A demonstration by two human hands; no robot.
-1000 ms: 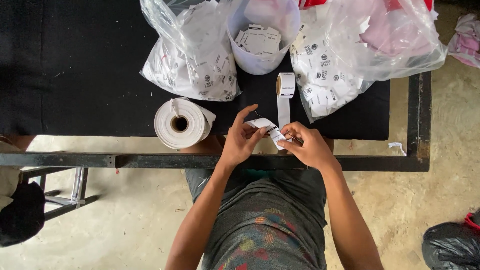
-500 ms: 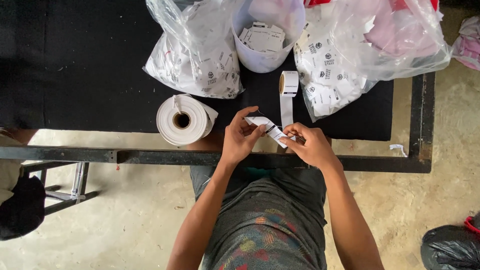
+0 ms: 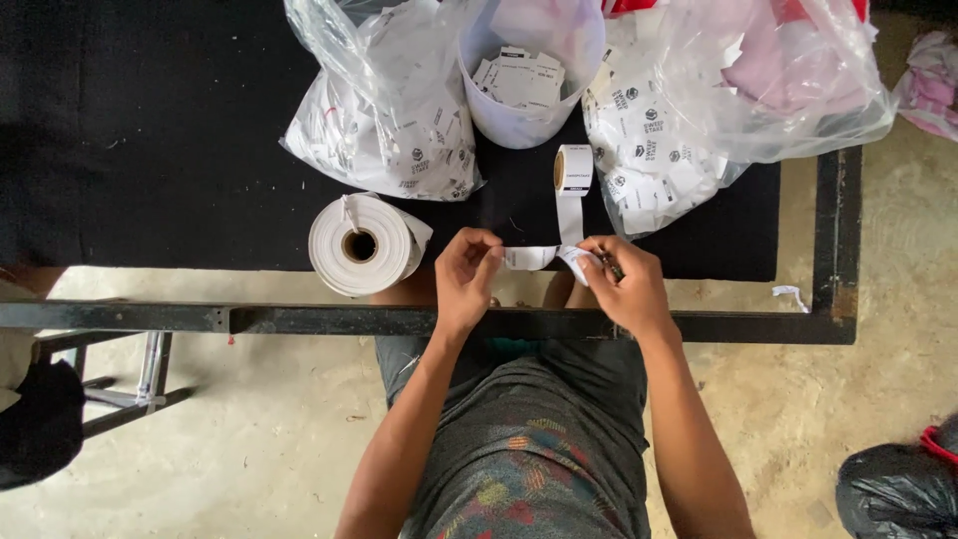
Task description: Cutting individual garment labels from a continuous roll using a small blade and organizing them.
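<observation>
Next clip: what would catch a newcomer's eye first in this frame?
Both hands meet at the table's near edge: the left hand and right hand pinch a white label strip that runs up to a small label roll. Left of them sits a large white paper roll on the black tabletop. Behind, clear plastic bags of printed tags flank a white tub of tags.

- A black-topped table (image 3: pixel 150 150) is set within a dark metal frame (image 3: pixel 838 240)
- A worn, stained concrete floor (image 3: pixel 249 439) is seen beneath, evenly lit by soft daylight
- Metal stool legs (image 3: pixel 130 384) are seen at the left
</observation>
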